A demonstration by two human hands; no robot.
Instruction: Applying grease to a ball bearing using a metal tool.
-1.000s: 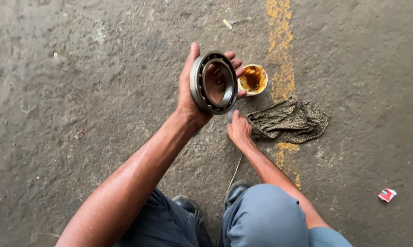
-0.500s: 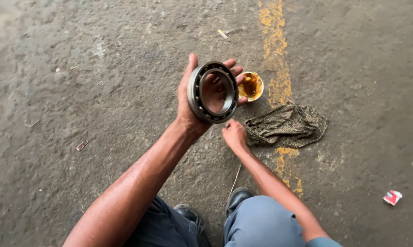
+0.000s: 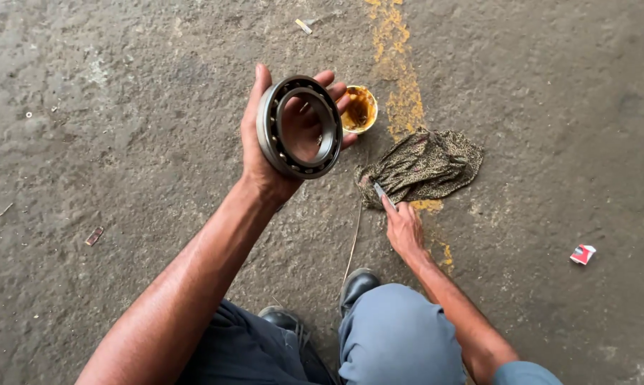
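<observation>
My left hand (image 3: 261, 160) holds up a large steel ball bearing (image 3: 298, 127), fingers wrapped behind its outer ring, with the open face turned toward me. Lower down by the floor, my right hand (image 3: 405, 229) pinches a small flat grey metal piece (image 3: 382, 194) whose tip touches the near left edge of a crumpled brown patterned rag (image 3: 425, 164). Just past the bearing, a small round tub of yellow-brown grease (image 3: 359, 109) sits on the floor.
I am crouched on a rough grey concrete floor with a worn yellow painted line (image 3: 397, 71). My knees and black shoes (image 3: 357, 285) are at the bottom. A thin wire (image 3: 352, 242) lies by the shoe. A small red and white scrap (image 3: 583, 254) lies at right.
My right hand has drawn back toward me from the rag's left end, and the small metal piece now shows in its fingers. The bearing stays held up in my left hand.
</observation>
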